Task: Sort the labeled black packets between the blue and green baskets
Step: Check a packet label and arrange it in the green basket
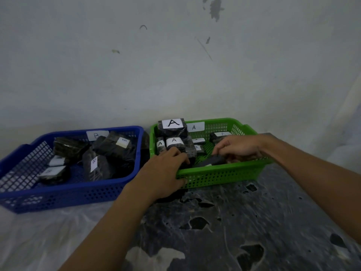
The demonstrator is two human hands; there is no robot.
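Black packet (212, 160) under right hand (237, 146), inside green basket (220, 176).

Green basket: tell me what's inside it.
The green basket holds black packets labeled A, stacked at its left and back. Both hands reach in, covering whatever lies beneath them.

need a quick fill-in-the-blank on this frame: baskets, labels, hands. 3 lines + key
1. Packets in the green basket carry the letter ___.
2. The tag on the blue basket back wall reads ___.
3. Both the left hand and the right hand reach into the ___ basket.

Missing words: A; B; green
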